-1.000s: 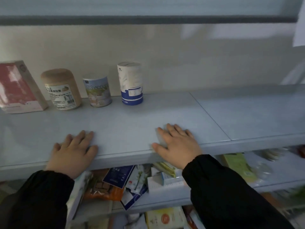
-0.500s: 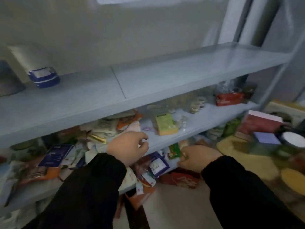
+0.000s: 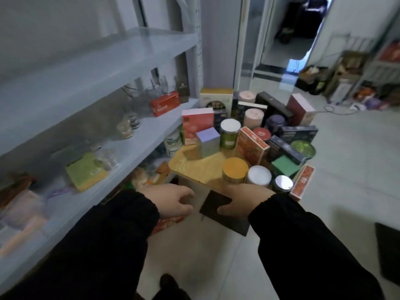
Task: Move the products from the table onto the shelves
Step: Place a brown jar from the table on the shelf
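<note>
I have the left grip [image 3: 171,201] low in front of the table [image 3: 194,164]. Its fingers are loosely curled and spread a little, and it holds nothing. The right grip [image 3: 244,199] is just beside it at the table's near edge, with the thumb lying across a dark flat rectangle [image 3: 225,221]. Its fingers are hidden from me, so I cannot tell whether it holds that piece or only passes over it.

The products [image 3: 253,118] stand on the table, packed close together. A yellow-lidded jar [image 3: 234,171] is at the near edge, with a white-lidded jar [image 3: 259,175] just to its right and a silver-lidded jar [image 3: 283,182] next along. A red box [image 3: 251,146] stands behind them, and a lilac box [image 3: 208,141] is farther back.

The shelves [image 3: 151,126] run along my left. The middle one carries a red carton [image 3: 165,102], small glass jars [image 3: 127,126] and a green box [image 3: 85,172].
</note>
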Available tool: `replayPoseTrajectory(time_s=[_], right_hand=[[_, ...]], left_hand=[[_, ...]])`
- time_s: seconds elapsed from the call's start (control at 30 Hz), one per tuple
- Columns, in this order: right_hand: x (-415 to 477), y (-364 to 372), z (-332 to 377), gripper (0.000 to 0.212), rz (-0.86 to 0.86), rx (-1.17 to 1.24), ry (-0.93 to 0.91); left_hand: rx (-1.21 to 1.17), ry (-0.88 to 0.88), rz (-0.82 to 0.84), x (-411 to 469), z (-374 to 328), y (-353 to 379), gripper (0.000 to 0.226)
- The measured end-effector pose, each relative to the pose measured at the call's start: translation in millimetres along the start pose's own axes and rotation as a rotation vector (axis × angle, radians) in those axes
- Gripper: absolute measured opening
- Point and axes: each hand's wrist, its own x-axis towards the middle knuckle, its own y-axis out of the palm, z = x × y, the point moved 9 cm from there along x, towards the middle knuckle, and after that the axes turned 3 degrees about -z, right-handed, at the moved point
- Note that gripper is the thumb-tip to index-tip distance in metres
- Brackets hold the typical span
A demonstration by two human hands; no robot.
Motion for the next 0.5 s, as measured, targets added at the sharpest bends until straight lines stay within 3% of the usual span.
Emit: replayPoseTrajectory(time_s=[0.17, 0.5], right_hand=[[8.6, 8.6, -49.3, 0.053, 0.028, 0.045, 0.086], [82.8, -1.1, -100.0, 0.044, 0.105, 0.052, 0.238]], left_hand=[[-0.012, 0.089, 0.043, 55.0, -40.7, -0.8, 0.052], [-0.016, 0.193, -0.033, 213.0, -71.9, -10.8, 0.040]])
